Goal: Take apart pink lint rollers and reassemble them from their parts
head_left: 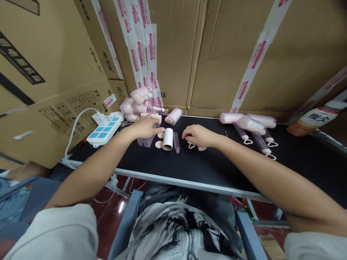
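Observation:
My left hand [145, 127] lies palm-down on the black table [189, 166], fingers curled over a clear pink plastic case [145, 141], with small pink caps [159, 143] beside it. A white roll [168, 139] and a clear tube [176, 142] lie between my hands. My right hand [197, 136] rests closed on the table, its fingers pinched on a small pink heart-shaped handle [192, 146].
A heap of pink cases [137, 104] sits at the back left, with one more pink case [174, 116] near it. More pink cases and clear tubes with heart handles [255, 130] lie at the right. A white-blue power strip [105, 130] and a bottle [314, 121] flank them. Cardboard boxes [217, 54] stand behind.

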A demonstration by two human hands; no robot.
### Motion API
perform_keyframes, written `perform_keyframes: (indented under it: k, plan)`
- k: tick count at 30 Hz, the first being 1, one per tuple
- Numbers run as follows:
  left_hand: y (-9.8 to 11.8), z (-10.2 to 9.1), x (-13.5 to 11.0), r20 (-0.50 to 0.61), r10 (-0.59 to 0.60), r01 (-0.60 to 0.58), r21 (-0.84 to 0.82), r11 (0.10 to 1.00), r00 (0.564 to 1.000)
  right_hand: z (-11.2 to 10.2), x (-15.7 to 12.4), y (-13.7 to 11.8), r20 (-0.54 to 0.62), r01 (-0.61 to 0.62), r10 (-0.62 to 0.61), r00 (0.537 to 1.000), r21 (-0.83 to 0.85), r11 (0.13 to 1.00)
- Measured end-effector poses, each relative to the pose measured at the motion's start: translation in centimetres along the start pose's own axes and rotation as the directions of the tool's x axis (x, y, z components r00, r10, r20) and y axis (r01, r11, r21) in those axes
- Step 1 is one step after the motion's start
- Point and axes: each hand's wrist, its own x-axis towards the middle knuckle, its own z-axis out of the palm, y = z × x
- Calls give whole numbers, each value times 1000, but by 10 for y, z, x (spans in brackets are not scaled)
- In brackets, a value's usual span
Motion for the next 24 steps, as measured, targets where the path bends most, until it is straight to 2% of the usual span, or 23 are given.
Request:
perform_keyframes:
  k: [4,8,10,14,17,21,23,24]
  plan:
    - [-4,30,-8,20,-121,123,-138,983,992,-2,-20,12,-116,-8,9,993,10,1000]
    - [19,45,-8,8,-136,136,-171,976,991,5,-53,29,-63,70,-66,996,75,995]
    - [36,47,-3,24,-131,133,-168,977,991,12,-65,33,-52,59,-56,997,75,995]
    - [67,45,10,47,-104,110,-137,985,993,25,-72,34,-95,58,-54,994,41,997]
    - [79,39,20,77,-71,79,-98,992,994,28,-73,32,-122,49,-43,992,47,998]
    - [76,18,29,139,33,-24,-64,998,990,19,-77,33,-149,56,-43,988,81,995]
    - [66,8,34,111,92,-84,-73,994,990,8,-81,40,-210,42,-22,977,89,995]
    - [60,6,37,69,114,-107,-96,990,991,3,-83,46,-259,-3,30,965,102,995]
